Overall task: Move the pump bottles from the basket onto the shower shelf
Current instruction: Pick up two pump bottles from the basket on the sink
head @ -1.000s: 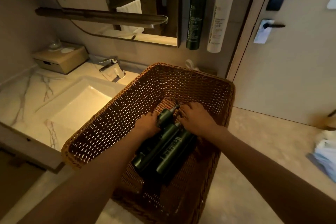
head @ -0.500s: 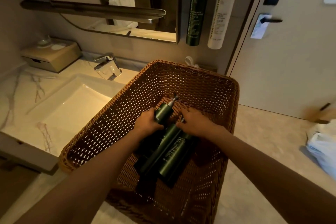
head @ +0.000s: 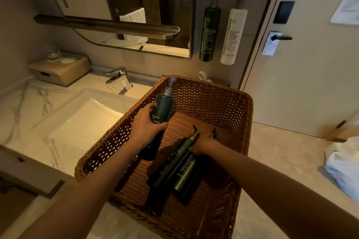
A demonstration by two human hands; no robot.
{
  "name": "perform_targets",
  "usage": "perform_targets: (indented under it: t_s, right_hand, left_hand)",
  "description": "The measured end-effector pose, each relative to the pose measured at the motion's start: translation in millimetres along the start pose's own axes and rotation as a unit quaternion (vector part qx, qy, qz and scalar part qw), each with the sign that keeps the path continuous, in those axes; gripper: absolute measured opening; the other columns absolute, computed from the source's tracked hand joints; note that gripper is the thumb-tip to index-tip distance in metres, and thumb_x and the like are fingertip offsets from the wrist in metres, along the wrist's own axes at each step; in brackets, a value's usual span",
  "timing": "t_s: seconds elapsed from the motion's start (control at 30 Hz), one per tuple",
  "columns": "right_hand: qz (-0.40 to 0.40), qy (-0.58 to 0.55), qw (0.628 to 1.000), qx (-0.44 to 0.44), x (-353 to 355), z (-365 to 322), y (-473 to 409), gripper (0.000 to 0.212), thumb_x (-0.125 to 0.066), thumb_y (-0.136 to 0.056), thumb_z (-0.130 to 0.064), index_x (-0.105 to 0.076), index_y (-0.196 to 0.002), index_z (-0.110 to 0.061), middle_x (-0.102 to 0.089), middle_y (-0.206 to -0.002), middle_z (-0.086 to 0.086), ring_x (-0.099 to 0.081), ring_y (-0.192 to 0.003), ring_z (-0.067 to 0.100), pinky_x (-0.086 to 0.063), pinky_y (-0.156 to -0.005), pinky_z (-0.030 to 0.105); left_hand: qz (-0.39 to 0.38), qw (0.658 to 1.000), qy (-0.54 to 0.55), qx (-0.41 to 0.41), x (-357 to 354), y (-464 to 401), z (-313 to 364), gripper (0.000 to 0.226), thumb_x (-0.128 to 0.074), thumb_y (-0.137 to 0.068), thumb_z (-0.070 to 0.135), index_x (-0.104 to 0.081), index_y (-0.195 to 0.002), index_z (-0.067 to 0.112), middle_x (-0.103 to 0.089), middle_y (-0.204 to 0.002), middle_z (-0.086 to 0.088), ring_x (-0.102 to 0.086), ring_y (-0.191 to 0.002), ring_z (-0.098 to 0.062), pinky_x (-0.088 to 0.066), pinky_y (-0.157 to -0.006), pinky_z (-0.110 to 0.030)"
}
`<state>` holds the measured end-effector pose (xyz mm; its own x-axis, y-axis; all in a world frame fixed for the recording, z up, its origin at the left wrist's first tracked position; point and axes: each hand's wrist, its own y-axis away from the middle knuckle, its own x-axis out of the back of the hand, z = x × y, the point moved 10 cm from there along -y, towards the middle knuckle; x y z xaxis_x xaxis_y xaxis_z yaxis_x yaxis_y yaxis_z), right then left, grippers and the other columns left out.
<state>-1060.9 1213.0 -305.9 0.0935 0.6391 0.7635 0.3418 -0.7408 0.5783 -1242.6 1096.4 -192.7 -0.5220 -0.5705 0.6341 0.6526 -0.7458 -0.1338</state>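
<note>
A brown wicker basket (head: 229,103) stands on the floor beside the vanity. My left hand (head: 144,126) is wrapped around a dark green pump bottle (head: 162,110), held nearly upright above the basket's left side, pump head up. Two more dark green pump bottles lie side by side on the basket floor: one (head: 171,165) on the left, another (head: 184,174) on the right. My right hand (head: 204,143) is closed over the neck end of the right-hand lying bottle. No shower shelf is in view.
A marble vanity with a white sink (head: 81,122) and faucet (head: 118,77) lies left. A metal ledge (head: 120,26) runs under the mirror. A green bottle (head: 209,33) and a white bottle (head: 233,35) hang on the wall. A door (head: 310,64) and white bags (head: 343,165) are right.
My left hand has lifted one green bottle off the pile and tipped it upright. My right hand has shifted right onto the neck of another lying bottle.
</note>
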Motion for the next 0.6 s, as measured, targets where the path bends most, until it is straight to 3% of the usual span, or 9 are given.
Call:
perform_targets:
  t_s: [0.07,0.17,0.23,0.3,0.37,0.4,0.53,0.6]
  right_hand:
    - [0.013,-0.063,0.998,0.005,-5,-7,-6,0.102,-0.064,-0.086,-0.033,0.009,-0.143,0.009,-0.030,-0.147,0.026,-0.037,-0.132,0.035,-0.034,-0.106,0.038]
    - [0.031,-0.150,0.988,0.003,-11,-15,-13,0.109,-0.075,-0.076,-0.021,0.006,-0.145,0.003,-0.041,-0.138,0.023,-0.050,-0.120,0.033,-0.047,-0.096,0.037]
    - [0.020,-0.234,0.972,-0.023,-20,-12,-16,0.093,-0.079,-0.070,-0.014,-0.020,-0.141,-0.002,-0.048,-0.126,0.018,-0.057,-0.104,0.029,-0.054,-0.082,0.034]
    - [-0.020,-0.311,0.949,-0.050,-34,-10,-13,0.072,-0.079,-0.068,-0.011,-0.038,-0.127,-0.005,-0.053,-0.099,0.011,-0.057,-0.082,0.024,-0.054,-0.066,0.032]
    - [-0.045,-0.356,0.931,-0.067,-44,-10,-12,0.062,-0.078,-0.067,-0.007,-0.041,-0.117,-0.007,-0.046,-0.083,0.008,-0.055,-0.079,0.025,-0.055,-0.071,0.036]
    - [-0.049,-0.370,0.925,-0.069,-44,-11,-11,0.061,-0.078,-0.065,-0.005,-0.041,-0.114,-0.009,-0.043,-0.081,0.008,-0.054,-0.080,0.026,-0.055,-0.073,0.038]
    - [-0.041,-0.412,0.910,-0.032,-32,-27,-8,0.055,-0.078,-0.064,-0.004,-0.037,-0.098,-0.016,-0.044,-0.083,0.005,-0.048,-0.068,0.019,-0.044,-0.050,0.030]
    - [-0.009,-0.427,0.904,0.008,-18,-35,-4,0.052,-0.078,-0.065,-0.004,-0.041,-0.100,-0.014,-0.051,-0.088,0.006,-0.055,-0.074,0.021,-0.050,-0.056,0.033]
  left_hand:
    - [0.003,1.000,0.002,0.003,3,0,-3,0.078,-0.080,-0.065,0.030,-0.041,-0.132,0.020,-0.053,-0.126,-0.007,-0.048,-0.112,-0.018,-0.042,-0.096,-0.038]
    - [0.001,1.000,0.008,0.007,6,-2,-6,0.077,-0.079,-0.065,0.031,-0.041,-0.131,0.021,-0.053,-0.127,-0.006,-0.049,-0.115,-0.021,-0.042,-0.100,-0.043]
    - [-0.002,1.000,0.013,0.004,7,-2,-7,0.077,-0.079,-0.065,0.032,-0.041,-0.131,0.021,-0.052,-0.128,-0.006,-0.048,-0.116,-0.021,-0.040,-0.100,-0.041]
    - [-0.004,1.000,0.019,0.004,6,-2,-8,0.076,-0.079,-0.065,0.032,-0.041,-0.131,0.021,-0.052,-0.128,-0.007,-0.048,-0.117,-0.021,-0.039,-0.099,-0.039]
    - [-0.002,1.000,0.028,0.007,5,-2,-10,0.075,-0.079,-0.065,0.031,-0.042,-0.131,0.021,-0.052,-0.128,-0.007,-0.047,-0.117,-0.020,-0.037,-0.097,-0.036]
    - [0.001,0.999,0.033,0.008,6,-2,-11,0.075,-0.079,-0.066,0.030,-0.043,-0.130,0.021,-0.053,-0.128,-0.006,-0.046,-0.117,-0.019,-0.036,-0.096,-0.035]
    - [0.019,0.999,0.050,0.007,13,-1,-10,0.069,-0.079,-0.065,0.030,-0.046,-0.126,0.024,-0.054,-0.120,0.003,-0.044,-0.108,-0.010,-0.035,-0.091,-0.030]
    - [0.042,0.997,0.065,0.011,22,1,-7,0.064,-0.079,-0.064,0.031,-0.048,-0.119,0.031,-0.054,-0.110,0.010,-0.047,-0.104,-0.009,-0.036,-0.089,-0.030]
